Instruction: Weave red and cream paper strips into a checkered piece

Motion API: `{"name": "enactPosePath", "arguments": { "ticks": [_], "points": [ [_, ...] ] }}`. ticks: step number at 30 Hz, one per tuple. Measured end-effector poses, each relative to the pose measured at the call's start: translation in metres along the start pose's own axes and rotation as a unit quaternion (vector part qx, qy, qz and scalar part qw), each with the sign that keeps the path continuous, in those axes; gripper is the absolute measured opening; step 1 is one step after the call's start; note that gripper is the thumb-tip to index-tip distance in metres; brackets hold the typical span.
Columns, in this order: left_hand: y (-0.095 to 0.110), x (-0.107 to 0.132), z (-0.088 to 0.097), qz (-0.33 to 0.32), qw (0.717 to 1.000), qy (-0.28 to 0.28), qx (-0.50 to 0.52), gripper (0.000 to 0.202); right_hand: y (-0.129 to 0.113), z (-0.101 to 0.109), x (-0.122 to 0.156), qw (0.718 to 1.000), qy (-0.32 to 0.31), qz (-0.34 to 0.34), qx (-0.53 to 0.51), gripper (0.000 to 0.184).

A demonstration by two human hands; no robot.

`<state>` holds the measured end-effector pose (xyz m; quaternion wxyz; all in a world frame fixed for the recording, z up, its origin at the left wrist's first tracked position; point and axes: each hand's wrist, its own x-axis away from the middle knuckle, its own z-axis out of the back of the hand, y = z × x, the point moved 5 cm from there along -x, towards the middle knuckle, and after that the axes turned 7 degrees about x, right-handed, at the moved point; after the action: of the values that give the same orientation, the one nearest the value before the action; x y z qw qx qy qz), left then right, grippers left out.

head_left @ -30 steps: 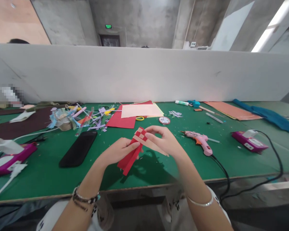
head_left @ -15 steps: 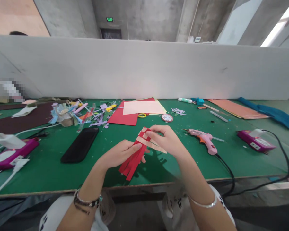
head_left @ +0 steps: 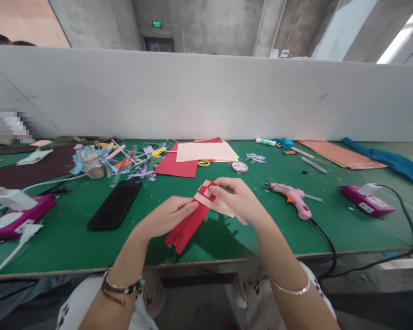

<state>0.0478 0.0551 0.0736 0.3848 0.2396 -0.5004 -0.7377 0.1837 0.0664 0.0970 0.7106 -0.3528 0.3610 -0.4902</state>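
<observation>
Between my hands, above the table's front part, is a bundle of red paper strips [head_left: 187,228] with pale pink paper strips [head_left: 215,205] woven across its upper end. The red strips hang loose toward the lower left. My left hand [head_left: 174,214] grips the bundle's left edge, thumb on top and the other fingers partly hidden behind. My right hand [head_left: 234,196] pinches the woven upper end between thumb and index finger. From under my right hand the pink strips' free ends stick out to the lower right.
On the green table [head_left: 151,192], a black phone [head_left: 115,205] lies left and a pink glue gun [head_left: 292,197] right. Purple power strips [head_left: 366,200] sit at both sides. Farther back are coloured sheets [head_left: 203,152], yellow-handled scissors [head_left: 203,163], a round dial [head_left: 240,167] and paper scraps [head_left: 142,167].
My left hand has shifted slightly left and up along the red strips, and its fingers beneath no longer show. The strips' loose ends have swung a little left.
</observation>
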Motion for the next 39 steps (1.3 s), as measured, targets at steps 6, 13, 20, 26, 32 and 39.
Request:
{"name": "enactPosePath", "arguments": {
  "ticks": [6, 13, 20, 26, 32, 39],
  "points": [
    [0.001, 0.002, 0.003, 0.009, 0.998, 0.057, 0.018, 0.043, 0.0, 0.001, 0.001, 0.996, -0.05, 0.035, 0.066, 0.029],
    [-0.003, 0.002, 0.007, 0.034, 0.995, 0.092, 0.014, 0.038, 0.007, -0.004, 0.002, 0.99, -0.116, 0.035, 0.067, 0.039],
    [-0.008, -0.002, 0.005, 0.073, 0.989, 0.102, 0.074, 0.029, 0.006, -0.004, 0.001, 0.993, -0.095, 0.028, 0.066, 0.039],
    [-0.008, -0.001, 0.005, 0.093, 0.986, 0.107, 0.092, 0.029, 0.008, -0.002, 0.001, 0.994, -0.077, 0.042, 0.058, 0.039],
    [-0.006, -0.001, 0.003, 0.081, 0.99, 0.1, 0.057, 0.032, 0.002, -0.004, 0.001, 0.991, -0.076, 0.054, 0.093, 0.021],
    [-0.004, -0.004, -0.008, 0.073, 0.994, 0.063, 0.046, 0.029, 0.008, -0.014, 0.001, 0.997, -0.076, 0.003, 0.022, 0.015]
  ]
}}
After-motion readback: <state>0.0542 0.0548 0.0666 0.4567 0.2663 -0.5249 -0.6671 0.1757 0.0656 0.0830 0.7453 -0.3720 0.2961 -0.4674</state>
